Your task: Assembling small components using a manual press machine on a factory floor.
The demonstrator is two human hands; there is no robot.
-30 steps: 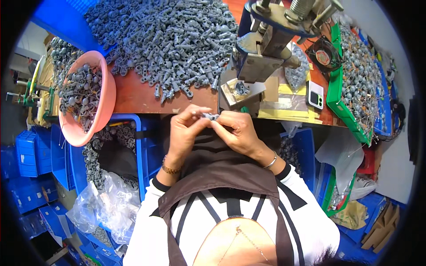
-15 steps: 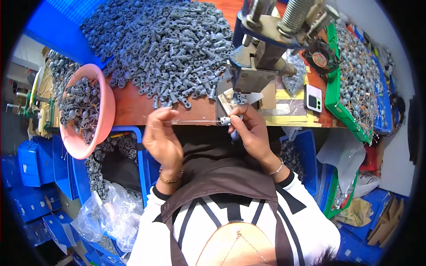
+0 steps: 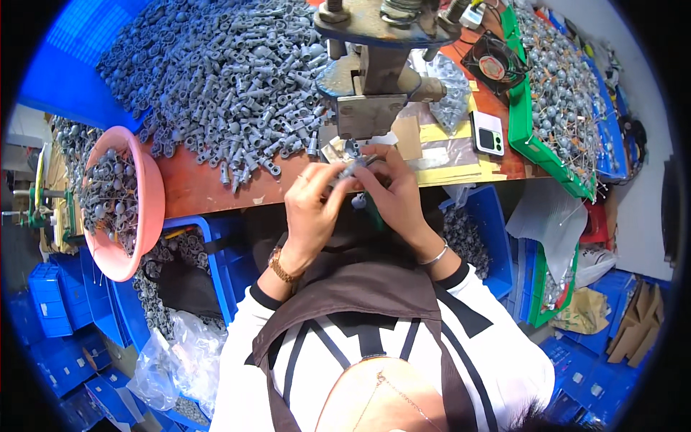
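Observation:
My left hand (image 3: 311, 209) and my right hand (image 3: 392, 193) meet at the table's front edge, below the press head. Between their fingertips is a small grey plastic fitting (image 3: 350, 171), partly covered by the fingers. Both hands are closed on it in a pinch. Just below the fingers shows a grey ball-shaped piece (image 3: 358, 202); whether it is joined to the fitting I cannot tell. The metal press (image 3: 371, 115) stands right behind my fingers. A big heap of similar grey plastic fittings (image 3: 237, 86) lies to the left.
At left, a pink basin (image 3: 151, 209) holds grey parts with thin wires. A green tray (image 3: 536, 147) of ball-ended parts stands at right, near a small fan (image 3: 493, 66) and a phone (image 3: 488, 133). Blue crates (image 3: 497, 230) flank my lap below the table.
My left hand has come rightward to the fitting in my right hand. The thin rod that stretched between the hands no longer shows. The whole view has shifted slightly.

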